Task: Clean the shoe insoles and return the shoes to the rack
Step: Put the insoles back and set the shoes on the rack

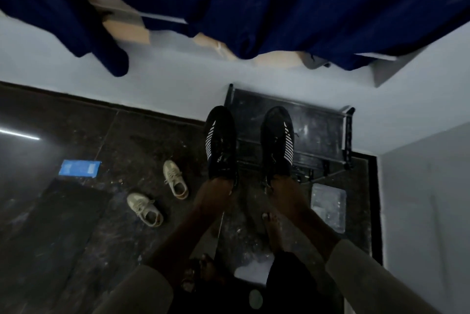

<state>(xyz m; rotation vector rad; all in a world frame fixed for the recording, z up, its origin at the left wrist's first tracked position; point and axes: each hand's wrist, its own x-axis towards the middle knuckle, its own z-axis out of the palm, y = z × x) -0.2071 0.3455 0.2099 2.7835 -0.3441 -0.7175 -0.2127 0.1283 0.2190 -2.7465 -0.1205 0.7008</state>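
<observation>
I hold two black shoes with white side stripes, toes pointing away from me. My left hand (212, 193) grips the heel of the left black shoe (220, 141). The right black shoe (277, 139) is gripped at its heel by my right hand (281, 190). Both shoes hang above the front of a black metal shoe rack (320, 130) that stands against the pale wall. The rack's top shelf looks dusty and bare. The insoles are not visible.
A pair of beige sneakers (157, 193) lies on the dark tiled floor to the left. A blue flat packet (79, 168) lies further left. A clear plastic container (328, 205) sits right of my bare feet. Blue curtains (254, 3) hang above the wall.
</observation>
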